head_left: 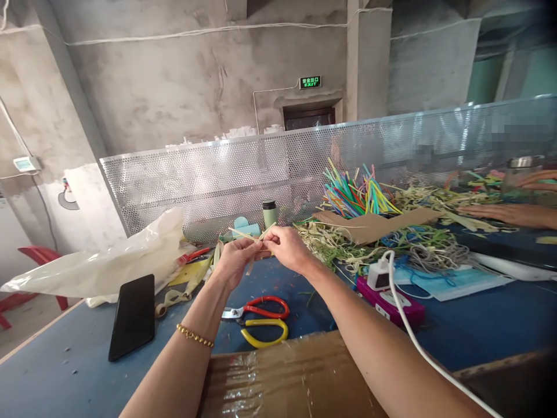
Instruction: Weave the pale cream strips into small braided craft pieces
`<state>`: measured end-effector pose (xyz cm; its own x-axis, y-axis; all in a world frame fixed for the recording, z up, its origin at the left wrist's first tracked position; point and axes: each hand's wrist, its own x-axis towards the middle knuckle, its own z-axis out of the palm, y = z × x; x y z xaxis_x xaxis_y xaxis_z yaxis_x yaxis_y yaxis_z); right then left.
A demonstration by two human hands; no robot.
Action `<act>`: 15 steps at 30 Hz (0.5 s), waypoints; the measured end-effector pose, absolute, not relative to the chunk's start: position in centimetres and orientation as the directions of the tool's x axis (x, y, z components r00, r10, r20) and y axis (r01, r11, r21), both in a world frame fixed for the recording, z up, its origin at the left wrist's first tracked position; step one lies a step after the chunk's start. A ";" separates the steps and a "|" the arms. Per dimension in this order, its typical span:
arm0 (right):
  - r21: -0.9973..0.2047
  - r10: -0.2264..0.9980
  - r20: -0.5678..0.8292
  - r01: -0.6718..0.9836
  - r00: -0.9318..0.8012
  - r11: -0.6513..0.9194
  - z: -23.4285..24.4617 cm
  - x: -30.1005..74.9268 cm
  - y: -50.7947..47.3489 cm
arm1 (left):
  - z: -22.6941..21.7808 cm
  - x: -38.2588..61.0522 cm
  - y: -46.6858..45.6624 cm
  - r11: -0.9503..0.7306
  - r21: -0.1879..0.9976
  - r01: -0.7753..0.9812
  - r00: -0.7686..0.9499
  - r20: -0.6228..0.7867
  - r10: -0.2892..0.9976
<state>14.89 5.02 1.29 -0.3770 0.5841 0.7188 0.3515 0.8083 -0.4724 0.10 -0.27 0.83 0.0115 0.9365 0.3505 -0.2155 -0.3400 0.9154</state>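
My left hand (237, 258) and my right hand (287, 247) meet above the blue table, fingertips almost touching. Between them are thin pale-green plant strips (267, 231), crossed at the fingers; one end sticks out to the upper left and another hangs below. Both hands pinch the strips with closed fingers, which hide the crossing itself. Just below the hands, scissors (266, 321) with one red and one yellow handle lie on the table, blades toward the left. Under my forearms is a brown cardboard piece (287, 377) with shiny tape.
A black phone (133, 316) and clear plastic bag (130, 249) lie left. Behind stands a green bottle (270, 215). On the right are colourful sticks (357, 194), tangled fibres (335, 241), a purple power strip (409, 312) with a white cable, a blue mask (461, 281) and another person's hand (505, 213).
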 end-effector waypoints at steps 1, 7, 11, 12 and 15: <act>-0.474 0.588 0.717 0.356 -0.374 0.805 1.3 14.9 5.0 | 0.8 0.1 -0.2 -0.348 0.913 -0.211 0.007 0.357 0.934; -0.471 0.606 0.700 0.393 -0.379 0.790 1.5 14.8 4.6 | 0.6 -0.1 0.2 -0.392 0.909 -0.138 -0.002 0.396 0.918; -0.481 0.623 0.679 0.406 -0.388 0.777 1.9 14.9 4.3 | 0.6 0.0 0.2 -0.386 0.914 -0.124 -0.018 0.387 0.922; -0.484 0.629 0.672 0.410 -0.392 0.773 2.0 14.9 4.2 | 0.6 0.0 0.2 -0.385 0.913 -0.135 -0.023 0.385 0.923; -0.487 0.640 0.656 0.422 -0.400 0.764 2.3 14.9 3.9 | 0.6 0.0 0.2 -0.379 0.911 -0.162 -0.031 0.379 0.925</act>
